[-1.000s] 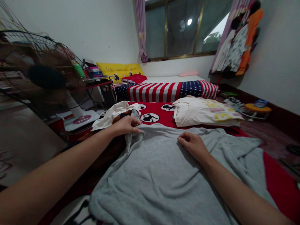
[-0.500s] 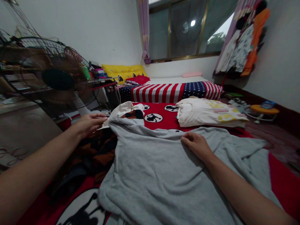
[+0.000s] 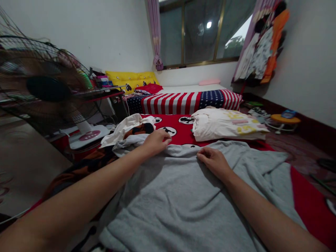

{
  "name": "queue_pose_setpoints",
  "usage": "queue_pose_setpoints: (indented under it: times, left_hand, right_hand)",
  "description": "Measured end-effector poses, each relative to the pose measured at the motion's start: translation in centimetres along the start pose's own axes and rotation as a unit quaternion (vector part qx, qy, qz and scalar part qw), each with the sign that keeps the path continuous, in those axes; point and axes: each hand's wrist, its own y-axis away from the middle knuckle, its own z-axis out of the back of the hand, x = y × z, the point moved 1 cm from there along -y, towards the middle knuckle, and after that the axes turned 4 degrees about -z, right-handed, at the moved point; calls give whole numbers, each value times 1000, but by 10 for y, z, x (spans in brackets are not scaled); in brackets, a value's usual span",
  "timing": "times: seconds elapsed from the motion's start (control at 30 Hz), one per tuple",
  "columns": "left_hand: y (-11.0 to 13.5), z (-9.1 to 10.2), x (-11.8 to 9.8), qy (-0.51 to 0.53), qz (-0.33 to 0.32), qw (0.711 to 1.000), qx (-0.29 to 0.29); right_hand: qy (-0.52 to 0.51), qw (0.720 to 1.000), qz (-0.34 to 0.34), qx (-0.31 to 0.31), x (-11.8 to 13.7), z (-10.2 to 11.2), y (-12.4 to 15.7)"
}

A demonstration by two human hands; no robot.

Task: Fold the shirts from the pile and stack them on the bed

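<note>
A grey garment (image 3: 183, 196) lies spread in front of me on a red cartoon-print blanket (image 3: 181, 131). My left hand (image 3: 156, 140) rests on the garment's far edge, fingers curled down onto the cloth. My right hand (image 3: 214, 161) lies about a hand's width to its right, fingers bent and pinching the same far edge. Just beyond my left hand sits a crumpled heap of white and dark clothes (image 3: 128, 127).
A folded cream garment with yellow print (image 3: 225, 125) lies at the far right of the blanket. A standing fan (image 3: 44, 91) is close on the left. Beyond are a striped bedcover (image 3: 183, 101), yellow pillows, a window, hanging clothes (image 3: 265, 45) and floor clutter at right.
My left hand has come back from the left side to the garment's far edge near the middle. The right hand has stayed where it was. The head has turned slightly.
</note>
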Motion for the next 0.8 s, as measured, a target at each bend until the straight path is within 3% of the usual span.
queue_pose_setpoints:
  times: [0.07, 0.17, 0.33, 0.4, 0.5, 0.7, 0.8]
  left_hand:
    - [-8, -15, -7, -24, 39, 997, 59]
    - [-4, -23, -19, -50, 72, 988, 125]
    - [33, -22, -50, -106, -32, 983, 143]
    - [47, -21, -57, -137, -36, 979, 144]
    - [55, -15, -52, -184, 15, 976, 118]
    - [45, 3, -24, -189, 67, 961, 193]
    - [36, 12, -17, -179, 79, 962, 192]
  right_hand:
    - [-31, 999, -10, 0, 0, -1, 0]
    - [-103, 994, -34, -25, 1, -1, 0]
    - [-172, 976, -63, -117, 2, 4, -1]
    - [-142, 978, -63, -142, 0, 6, -2]
    - [-34, 987, -46, -148, -4, 9, -5]
    - [132, 987, -36, -87, -6, 11, -10]
    - [154, 985, -31, -65, -6, 11, -11]
